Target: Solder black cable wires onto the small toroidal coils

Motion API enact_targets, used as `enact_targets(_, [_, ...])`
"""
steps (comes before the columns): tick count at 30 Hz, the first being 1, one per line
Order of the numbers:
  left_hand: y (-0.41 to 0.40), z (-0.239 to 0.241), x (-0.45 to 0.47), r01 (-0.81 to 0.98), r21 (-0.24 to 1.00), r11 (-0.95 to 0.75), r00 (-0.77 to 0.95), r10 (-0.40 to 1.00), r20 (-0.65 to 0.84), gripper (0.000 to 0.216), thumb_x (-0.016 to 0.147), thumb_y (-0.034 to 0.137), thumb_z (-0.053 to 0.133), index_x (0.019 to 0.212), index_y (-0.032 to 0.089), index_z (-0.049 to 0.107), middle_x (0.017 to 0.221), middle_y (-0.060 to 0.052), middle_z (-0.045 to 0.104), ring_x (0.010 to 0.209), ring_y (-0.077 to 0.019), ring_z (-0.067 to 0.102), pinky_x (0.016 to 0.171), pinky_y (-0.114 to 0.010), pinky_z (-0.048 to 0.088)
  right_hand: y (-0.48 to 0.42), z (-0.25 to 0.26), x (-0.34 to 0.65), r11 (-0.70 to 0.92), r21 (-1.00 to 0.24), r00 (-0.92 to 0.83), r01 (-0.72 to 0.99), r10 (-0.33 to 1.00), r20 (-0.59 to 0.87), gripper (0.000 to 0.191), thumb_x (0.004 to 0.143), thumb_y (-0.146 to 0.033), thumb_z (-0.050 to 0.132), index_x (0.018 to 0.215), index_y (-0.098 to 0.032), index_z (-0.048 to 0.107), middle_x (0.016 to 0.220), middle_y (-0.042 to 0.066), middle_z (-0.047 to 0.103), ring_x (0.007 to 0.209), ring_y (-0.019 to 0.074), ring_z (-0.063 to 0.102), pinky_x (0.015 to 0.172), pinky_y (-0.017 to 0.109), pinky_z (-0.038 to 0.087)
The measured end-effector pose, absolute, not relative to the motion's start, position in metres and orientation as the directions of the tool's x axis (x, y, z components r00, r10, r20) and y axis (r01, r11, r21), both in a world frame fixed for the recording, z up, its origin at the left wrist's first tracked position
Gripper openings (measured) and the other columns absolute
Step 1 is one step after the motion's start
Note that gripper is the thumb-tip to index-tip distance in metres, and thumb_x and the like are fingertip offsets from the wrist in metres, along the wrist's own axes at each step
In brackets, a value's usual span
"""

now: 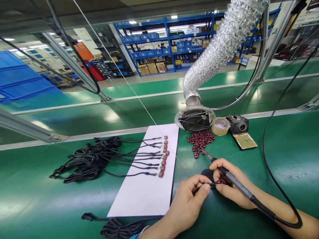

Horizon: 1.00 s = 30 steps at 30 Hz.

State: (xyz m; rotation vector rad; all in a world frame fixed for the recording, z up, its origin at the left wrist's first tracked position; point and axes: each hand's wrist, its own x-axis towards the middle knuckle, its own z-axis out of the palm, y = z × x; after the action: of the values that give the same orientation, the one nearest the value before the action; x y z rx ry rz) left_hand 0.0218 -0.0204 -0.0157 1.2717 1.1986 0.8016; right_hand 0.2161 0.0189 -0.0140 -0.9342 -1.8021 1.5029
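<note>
Two hands meet on the green table (274, 149). The left hand (184, 202) has its grip pinched on a thin black wire (212, 184) near its end. The right hand (231, 191) has its grip closed pen-fashion round a soldering iron (239, 185), beside a small red coil (222, 181). The wire looks light and limp, so it is best held close to the tip.

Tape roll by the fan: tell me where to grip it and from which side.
Grip the tape roll by its outer wall, coming from above and pinching front to back. It lies flat, hole up, and the fan and black stand crowd its left and right sides.
</note>
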Motion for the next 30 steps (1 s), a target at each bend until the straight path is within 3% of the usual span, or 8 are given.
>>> enact_targets(7, [-0.022, -0.009, 0.023, 0.262, 0.958, 0.114, 0.241, 0.954, -0.179, 0.024, 0.088, 0.034, 0.056, 0.092, 0.014, 0.068, 0.076, -0.003, 0.063, 0.064, -0.0132, 0.05, 0.059, -0.023, 0.037, 0.017, -0.021, 0.216, 0.133, -0.972, -0.502, 0.195, 0.865, 0.018, 0.042, 0.082, -0.015, 0.06, 0.121, -0.024, 0.047, 0.082, -0.002, 0.062, 0.066, 0.0111, 0.058, 0.062, 0.023, 0.048])
enact_targets(11, [-0.022, -0.007, 0.022, 0.309, 0.946, 0.097, 0.22, 0.961, -0.17, 0.024, 0.089, 0.033, 0.054, 0.091, 0.014, 0.069, 0.075, -0.004, 0.064, 0.063, -0.0134, 0.051, 0.057, -0.023, 0.037, 0.017, -0.022, 0.217, 0.273, -0.95, -0.468, 0.153, 0.867, 0.174, 0.04, 0.084, -0.013, 0.061, 0.12, -0.026, 0.049, 0.087, 0.0, 0.064, 0.073, 0.0122, 0.062, 0.067, 0.023, 0.052])
enact_targets(17, [-0.023, -0.008, 0.023, 0.391, 0.92, 0.036, 0.233, 0.963, -0.137, 0.024, 0.09, 0.031, 0.052, 0.09, 0.015, 0.071, 0.075, -0.004, 0.066, 0.063, -0.0145, 0.052, 0.058, -0.024, 0.036, 0.018, -0.023, 0.221, 0.499, -0.848, -0.497, 0.177, 0.789, 0.361, 0.034, 0.086, -0.012, 0.065, 0.114, -0.027, 0.055, 0.081, -0.001, 0.066, 0.069, 0.0123, 0.064, 0.065, 0.022, 0.053])
enact_targets(24, [-0.022, -0.007, 0.022, 0.396, 0.918, 0.005, 0.234, 0.967, -0.106, 0.031, 0.094, 0.035, 0.047, 0.086, 0.015, 0.068, 0.072, -0.002, 0.061, 0.065, -0.0144, 0.05, 0.06, -0.024, 0.036, 0.017, -0.02, 0.224, 0.564, -0.795, -0.549, 0.223, 0.747, 0.375, 0.039, 0.078, -0.007, 0.067, 0.111, -0.028, 0.057, 0.089, 0.0, 0.068, 0.069, 0.0121, 0.064, 0.065, 0.021, 0.054])
enact_targets(30, [-0.022, -0.007, 0.022, 0.398, 0.917, 0.037, 0.232, 0.963, -0.139, 0.032, 0.093, 0.036, 0.046, 0.084, 0.015, 0.068, 0.064, 0.001, 0.052, 0.059, -0.0129, 0.043, 0.055, -0.024, 0.031, 0.02, -0.016, 0.228, 0.626, -0.735, -0.53, 0.259, 0.729, 0.434, 0.034, 0.085, -0.009, 0.063, 0.11, -0.03, 0.055, 0.086, -0.003, 0.069, 0.07, 0.0113, 0.066, 0.067, 0.02, 0.054])
